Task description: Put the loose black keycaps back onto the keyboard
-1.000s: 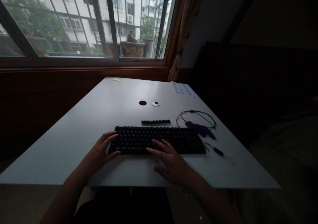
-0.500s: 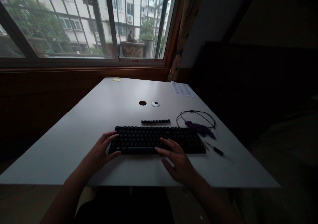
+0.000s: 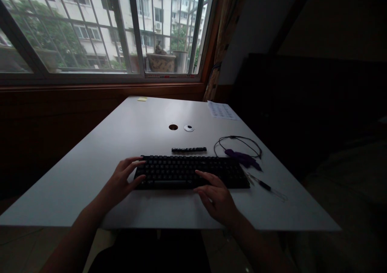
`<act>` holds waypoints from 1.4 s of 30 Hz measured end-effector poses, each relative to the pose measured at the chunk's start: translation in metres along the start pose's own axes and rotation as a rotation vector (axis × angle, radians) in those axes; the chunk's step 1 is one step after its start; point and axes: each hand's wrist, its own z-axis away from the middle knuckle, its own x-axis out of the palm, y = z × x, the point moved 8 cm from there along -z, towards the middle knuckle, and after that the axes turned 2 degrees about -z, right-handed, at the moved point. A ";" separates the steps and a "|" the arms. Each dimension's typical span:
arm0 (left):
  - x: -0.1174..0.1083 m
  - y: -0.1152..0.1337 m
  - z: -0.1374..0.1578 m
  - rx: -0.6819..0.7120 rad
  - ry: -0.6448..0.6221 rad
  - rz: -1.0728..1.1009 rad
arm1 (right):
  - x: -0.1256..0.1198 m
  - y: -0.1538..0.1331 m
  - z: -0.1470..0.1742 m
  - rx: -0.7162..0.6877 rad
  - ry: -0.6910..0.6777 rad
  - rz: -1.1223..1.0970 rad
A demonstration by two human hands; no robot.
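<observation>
A black keyboard (image 3: 172, 172) lies flat near the front of the white table (image 3: 102, 148). My left hand (image 3: 122, 180) is at its left end, fingers apart, with the fingertips over or on the upper left keys and the thumb by the lower left corner. Over the right part of the keys, my right hand (image 3: 216, 194) has its index finger stretched out, the other fingers apart near the front edge. Neither hand grips anything. Whether the fingertips press keys, I cannot tell. Just behind the keyboard rests a short row of black keycaps (image 3: 189, 149).
Right of the keyboard are a coiled black cable (image 3: 254, 139), a purple cloth (image 3: 243, 159) and a black-handled tool with wire loops (image 3: 265, 185). Farther back are a round hole (image 3: 173, 127), its white cover (image 3: 189, 128), a printed sheet (image 3: 222, 111) and yellow sticky notes (image 3: 142, 99).
My left fingers have shifted slightly up and the thumb has moved up and in. My right hand's lower fingers have drawn back right, toward the front edge. The keyboard stays in place.
</observation>
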 end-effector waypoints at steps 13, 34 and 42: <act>0.055 0.011 -0.112 0.120 -0.121 -0.082 | -0.005 0.008 0.004 0.072 0.033 -0.103; 0.112 -0.018 -0.154 0.002 -0.311 0.132 | -0.036 0.042 0.013 0.419 0.362 -0.177; 0.087 -0.007 -0.149 0.042 -0.178 0.284 | -0.034 0.050 0.019 0.455 0.369 -0.210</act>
